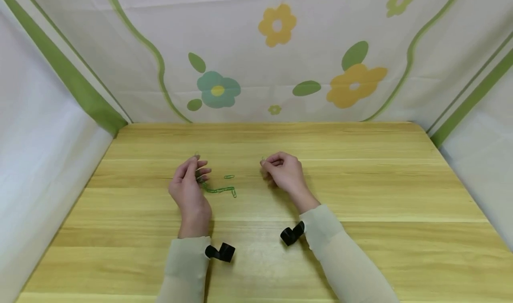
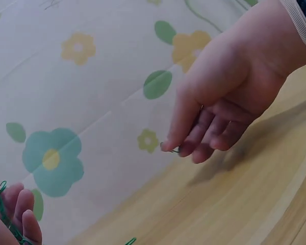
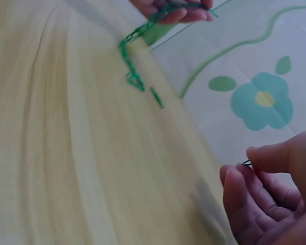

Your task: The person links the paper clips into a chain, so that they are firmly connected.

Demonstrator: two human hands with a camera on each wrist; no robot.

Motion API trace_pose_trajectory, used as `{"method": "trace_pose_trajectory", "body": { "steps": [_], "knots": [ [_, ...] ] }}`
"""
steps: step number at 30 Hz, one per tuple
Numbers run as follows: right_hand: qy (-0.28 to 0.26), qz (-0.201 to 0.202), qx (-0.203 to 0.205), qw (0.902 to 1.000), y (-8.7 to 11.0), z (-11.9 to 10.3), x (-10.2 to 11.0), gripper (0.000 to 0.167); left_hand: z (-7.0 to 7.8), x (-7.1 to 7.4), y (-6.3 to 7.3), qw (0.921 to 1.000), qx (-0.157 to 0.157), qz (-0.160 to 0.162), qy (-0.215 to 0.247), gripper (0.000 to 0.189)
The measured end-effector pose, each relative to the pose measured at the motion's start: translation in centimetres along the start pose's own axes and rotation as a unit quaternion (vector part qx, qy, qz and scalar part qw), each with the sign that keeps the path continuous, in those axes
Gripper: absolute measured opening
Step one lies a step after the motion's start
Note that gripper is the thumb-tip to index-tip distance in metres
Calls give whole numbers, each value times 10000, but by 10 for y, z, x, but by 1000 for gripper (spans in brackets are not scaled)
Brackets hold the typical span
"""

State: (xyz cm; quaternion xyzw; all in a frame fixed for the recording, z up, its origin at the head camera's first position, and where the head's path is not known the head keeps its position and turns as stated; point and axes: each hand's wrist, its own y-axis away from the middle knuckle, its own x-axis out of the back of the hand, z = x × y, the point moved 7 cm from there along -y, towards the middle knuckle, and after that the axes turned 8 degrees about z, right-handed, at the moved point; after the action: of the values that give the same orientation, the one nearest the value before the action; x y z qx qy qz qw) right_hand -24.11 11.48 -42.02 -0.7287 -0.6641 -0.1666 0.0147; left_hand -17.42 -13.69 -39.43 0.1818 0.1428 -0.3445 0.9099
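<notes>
My left hand (image 1: 188, 185) pinches one end of a chain of green paper clips (image 1: 218, 190) between thumb and forefinger, the other fingers loosely bent. From that pinch the chain runs down along the fingers and onto the table, where its last clip bends toward me. A loose green paper clip (image 1: 229, 176) lies just beyond the chain's tail. To the right, my right hand (image 1: 285, 171) is raised over the table. In the right wrist view its thumb and forefinger pinch a single green paper clip (image 3: 247, 163), mostly covered by the fingertips.
The wooden table (image 1: 360, 249) reaches back to a white flowered curtain (image 1: 248, 40), with more white cloth on both sides. Black wrist cameras sit at the left cuff (image 1: 220, 252) and the right cuff (image 1: 291, 234).
</notes>
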Motion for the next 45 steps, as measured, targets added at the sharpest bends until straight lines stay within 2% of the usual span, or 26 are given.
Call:
{"method": "trace_pose_trajectory", "body": {
  "steps": [5,9,14,21,25,30,42,45],
  "knots": [
    [-835,82,-161,9963,5,2,10,19,-9,-18,15,9980,154,-528,-325,22],
    [-1091,99,-26,9940,10,1,17,17,-22,-31,28,9910,422,-934,-855,19],
    [-1335,103,158,9909,14,3,24,15,-37,-41,40,9823,538,-1192,-1341,17],
    [-1808,210,52,9833,16,16,27,17,-62,-51,55,9729,680,-1527,-1595,17],
    [-1939,298,96,9805,17,21,28,17,-75,-54,62,9673,855,-1747,-1626,18],
    [-2140,344,235,9759,18,22,29,16,-81,-56,67,9624,922,-2033,-1545,20],
    [-2541,218,659,9647,25,14,30,15,-75,-58,70,9684,615,-2259,-860,16],
    [-2676,203,780,9602,27,11,31,15,-72,-59,72,9676,533,-2348,-755,16]
  ]
}}
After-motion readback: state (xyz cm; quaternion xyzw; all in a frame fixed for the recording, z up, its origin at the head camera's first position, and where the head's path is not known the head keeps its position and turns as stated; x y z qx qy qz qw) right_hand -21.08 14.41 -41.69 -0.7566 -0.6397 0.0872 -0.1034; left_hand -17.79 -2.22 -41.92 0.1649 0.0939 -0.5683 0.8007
